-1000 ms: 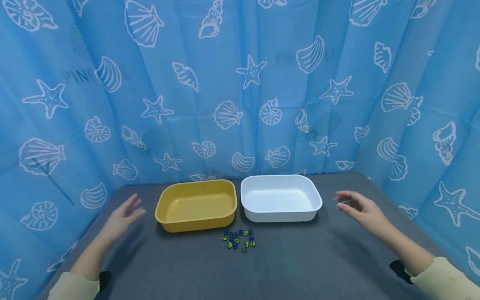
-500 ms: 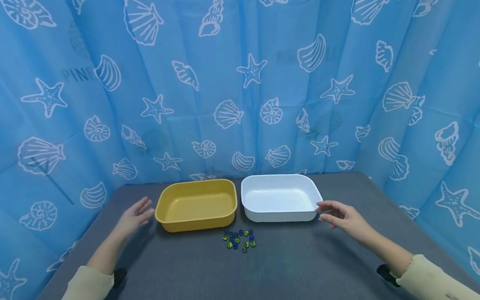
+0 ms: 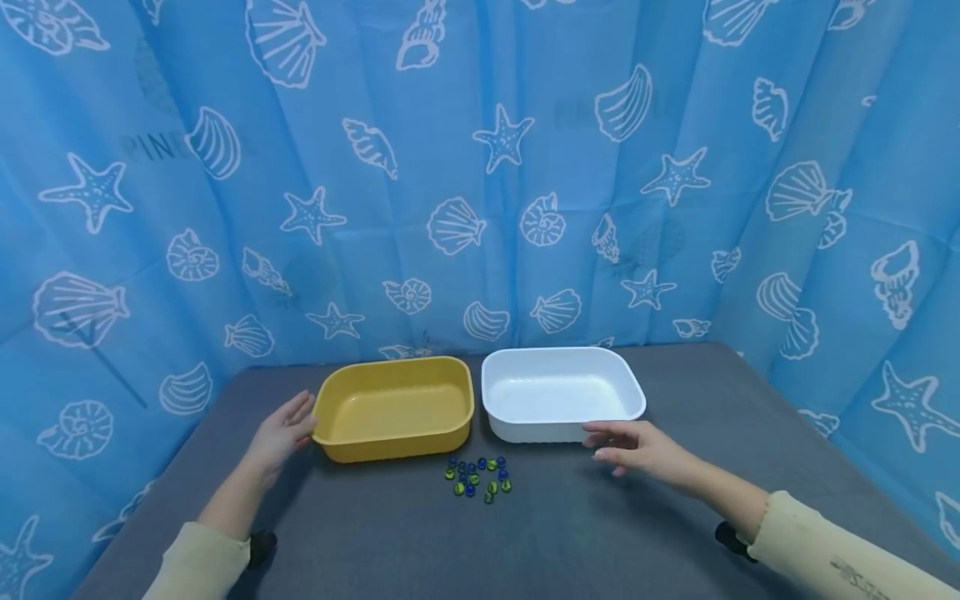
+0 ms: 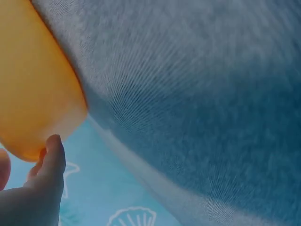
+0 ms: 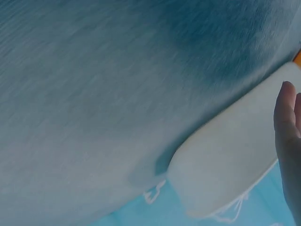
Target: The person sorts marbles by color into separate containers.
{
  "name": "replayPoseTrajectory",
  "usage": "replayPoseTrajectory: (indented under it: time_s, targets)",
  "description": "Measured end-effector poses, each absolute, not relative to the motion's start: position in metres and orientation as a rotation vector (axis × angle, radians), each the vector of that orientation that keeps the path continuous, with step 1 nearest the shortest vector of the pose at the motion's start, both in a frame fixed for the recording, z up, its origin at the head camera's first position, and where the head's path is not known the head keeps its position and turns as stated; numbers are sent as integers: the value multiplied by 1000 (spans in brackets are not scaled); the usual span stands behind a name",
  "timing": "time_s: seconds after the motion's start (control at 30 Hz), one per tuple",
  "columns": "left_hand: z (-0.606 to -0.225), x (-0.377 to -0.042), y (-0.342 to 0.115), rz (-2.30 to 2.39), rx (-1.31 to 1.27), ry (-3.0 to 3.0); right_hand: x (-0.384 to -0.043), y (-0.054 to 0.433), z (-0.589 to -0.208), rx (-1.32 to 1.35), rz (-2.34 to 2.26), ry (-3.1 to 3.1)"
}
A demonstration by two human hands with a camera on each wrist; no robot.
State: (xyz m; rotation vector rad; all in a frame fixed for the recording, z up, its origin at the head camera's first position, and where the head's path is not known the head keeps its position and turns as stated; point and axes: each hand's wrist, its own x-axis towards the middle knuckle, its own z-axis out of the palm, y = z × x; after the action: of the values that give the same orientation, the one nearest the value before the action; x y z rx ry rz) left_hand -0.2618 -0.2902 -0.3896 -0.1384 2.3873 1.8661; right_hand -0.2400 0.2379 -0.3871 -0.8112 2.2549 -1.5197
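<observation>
A yellow rectangular tub (image 3: 397, 408) and a white tub (image 3: 555, 432) stand side by side at the back of the grey table. My left hand (image 3: 282, 430) is at the yellow tub's left end, fingertips right at its rim and fingers loosely bent. In the left wrist view, thumb and fingers reach toward the yellow tub's wall (image 4: 42, 84). My right hand (image 3: 637, 451) hovers before the white tub's front right side, fingers relaxed with nothing between them. Several blue and yellow-green marbles (image 3: 470, 490) lie on the cloth in front of the tubs.
Grey cloth covers the table (image 3: 420, 550). A blue curtain (image 3: 510, 183) with white shells and starfish hangs close behind the tubs and along both sides. Light sleeves cover both forearms, with a dark band showing under each wrist.
Both hands have moved inward: the left one rightward to the yellow tub's end, the right one leftward past the white tub's right corner. Tubs and marbles have stayed in place.
</observation>
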Motion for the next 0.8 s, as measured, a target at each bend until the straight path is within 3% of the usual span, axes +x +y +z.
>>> replayPoseTrajectory:
  time_s: [0.8]
  targets:
    - [-396,-266,-284,1955,-217,2321,-268,161,-402,-809,-1232,2217]
